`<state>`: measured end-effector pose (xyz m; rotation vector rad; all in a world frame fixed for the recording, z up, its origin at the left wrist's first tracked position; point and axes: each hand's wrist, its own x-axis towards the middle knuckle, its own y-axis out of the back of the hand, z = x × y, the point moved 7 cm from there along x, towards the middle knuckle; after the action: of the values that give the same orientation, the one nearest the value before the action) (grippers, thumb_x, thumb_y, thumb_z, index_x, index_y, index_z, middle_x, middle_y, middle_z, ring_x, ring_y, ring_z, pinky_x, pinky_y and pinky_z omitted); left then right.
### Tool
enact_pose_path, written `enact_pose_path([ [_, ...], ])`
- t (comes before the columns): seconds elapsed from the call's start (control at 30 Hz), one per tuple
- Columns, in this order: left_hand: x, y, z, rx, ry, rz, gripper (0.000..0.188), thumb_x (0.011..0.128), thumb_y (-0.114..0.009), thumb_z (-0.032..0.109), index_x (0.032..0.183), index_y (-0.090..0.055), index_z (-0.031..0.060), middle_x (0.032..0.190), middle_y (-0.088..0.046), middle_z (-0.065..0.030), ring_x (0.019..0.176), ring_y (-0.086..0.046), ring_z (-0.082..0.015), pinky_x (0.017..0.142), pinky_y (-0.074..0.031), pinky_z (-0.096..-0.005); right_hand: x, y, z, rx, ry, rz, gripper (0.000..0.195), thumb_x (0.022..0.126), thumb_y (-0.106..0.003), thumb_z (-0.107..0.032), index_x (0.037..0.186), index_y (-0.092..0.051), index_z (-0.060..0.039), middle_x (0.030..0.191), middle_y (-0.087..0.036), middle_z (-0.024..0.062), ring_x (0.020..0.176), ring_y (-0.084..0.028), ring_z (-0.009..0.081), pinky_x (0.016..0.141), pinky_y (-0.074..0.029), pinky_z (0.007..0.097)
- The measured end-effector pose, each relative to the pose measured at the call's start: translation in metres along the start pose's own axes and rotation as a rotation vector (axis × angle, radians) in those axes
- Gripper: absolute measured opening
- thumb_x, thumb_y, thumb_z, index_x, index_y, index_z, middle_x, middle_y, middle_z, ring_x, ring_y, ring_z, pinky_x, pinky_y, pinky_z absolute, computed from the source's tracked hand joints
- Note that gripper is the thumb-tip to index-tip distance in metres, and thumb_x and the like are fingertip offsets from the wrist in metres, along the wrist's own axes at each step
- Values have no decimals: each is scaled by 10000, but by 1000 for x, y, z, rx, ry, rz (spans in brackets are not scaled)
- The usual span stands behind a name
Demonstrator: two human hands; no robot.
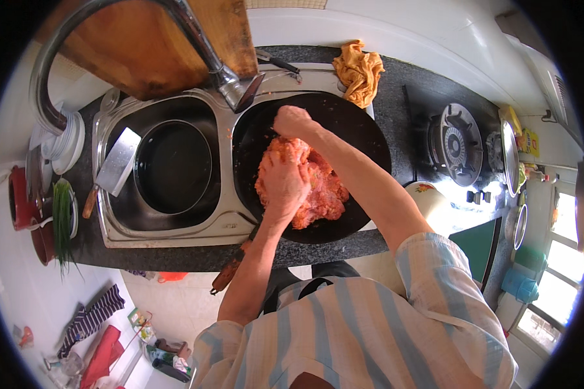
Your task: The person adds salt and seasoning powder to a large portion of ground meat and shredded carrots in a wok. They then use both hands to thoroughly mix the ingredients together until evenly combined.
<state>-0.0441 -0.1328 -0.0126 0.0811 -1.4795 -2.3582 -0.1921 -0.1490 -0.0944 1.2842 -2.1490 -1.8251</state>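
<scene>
A large black wok (pixel 370 146) rests over the right sink basin, its wooden handle (pixel 227 275) jutting out past the counter's front edge. Inside lies a mound of red, lumpy food that looks like seasoned raw meat (pixel 323 197). My left hand (pixel 286 182) grips the near-left part of this mound, fingers spread across it. Just beyond, at the mound's far end, my right hand (pixel 294 121) is curled into a fist. Its fingertips are hidden, so whether it pinches some of the meat cannot be told.
A cleaver (pixel 119 162) lies across the left basin's edge, beside a round dark pan (pixel 173 167). The faucet (pixel 224 80) arches above, before a wooden cutting board (pixel 160 44). An orange cloth (pixel 359 73) lies behind the wok. On the right is a gas burner (pixel 455 143); green onions (pixel 63 219) stand left.
</scene>
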Motion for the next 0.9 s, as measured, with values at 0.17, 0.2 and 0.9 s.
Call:
enact_pose_path([
  [0.17,-3,-10,5,-123,-12,-67,375,714,-623,148,1046,-533,1,1112,-474,-216,1050,-426,-427,855,-388,-450,-21,-21,-77,-63,110,-193,295,767,-496,-193,904,-683,-12,958,-658,173,937,-628,329,755,-509,437],
  [0.2,-5,-22,0,-221,20,-125,372,706,-629,153,1036,-537,6,1104,-479,-217,1048,-428,-430,854,-385,-450,-26,-26,-88,-88,133,-232,299,748,-497,-176,914,-680,-9,957,-657,178,945,-626,339,754,-507,447],
  [0.9,-34,-30,-5,-399,-115,223,466,799,-546,124,1254,-454,83,1183,-478,-177,1155,-425,-307,909,-356,-449,-123,17,-88,164,760,150,194,749,-585,-236,812,-670,-73,814,-644,98,783,-614,311,696,-485,402],
])
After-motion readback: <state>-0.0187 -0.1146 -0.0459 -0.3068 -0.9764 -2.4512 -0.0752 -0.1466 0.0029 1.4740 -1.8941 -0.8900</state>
